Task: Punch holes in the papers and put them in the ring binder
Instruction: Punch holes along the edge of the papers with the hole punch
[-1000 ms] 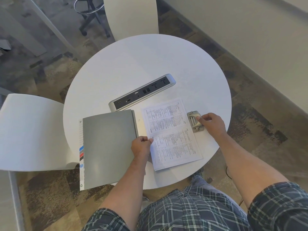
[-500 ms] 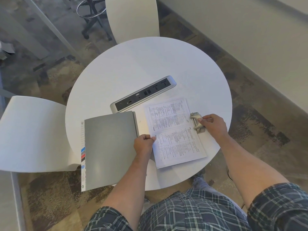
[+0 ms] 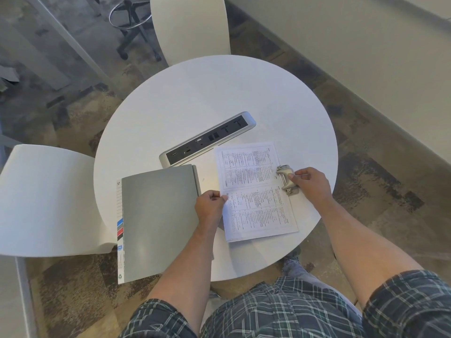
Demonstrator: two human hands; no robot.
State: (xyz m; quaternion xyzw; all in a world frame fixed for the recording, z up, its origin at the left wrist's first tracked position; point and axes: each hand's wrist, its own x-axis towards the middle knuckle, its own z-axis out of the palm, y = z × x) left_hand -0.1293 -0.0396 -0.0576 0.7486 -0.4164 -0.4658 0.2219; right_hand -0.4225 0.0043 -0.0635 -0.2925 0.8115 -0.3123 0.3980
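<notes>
A thin stack of printed papers (image 3: 253, 189) lies on the round white table (image 3: 214, 98). My left hand (image 3: 210, 206) pinches the stack's left edge at mid-height. A small metal hole punch (image 3: 285, 178) sits over the right edge of the papers, and my right hand (image 3: 310, 184) grips its outer side. To the left lies the grey ring binder (image 3: 161, 220), closed, its lower part overhanging the table edge.
A silver power and data socket strip (image 3: 207, 139) lies across the table just beyond the papers and binder. White chairs stand at the left (image 3: 46, 201) and at the far side (image 3: 190, 28). A wall runs along the right.
The hole punch has slid left onto the right edge of the papers, pushed by my right hand. My left hand keeps its pinch on the left edge.
</notes>
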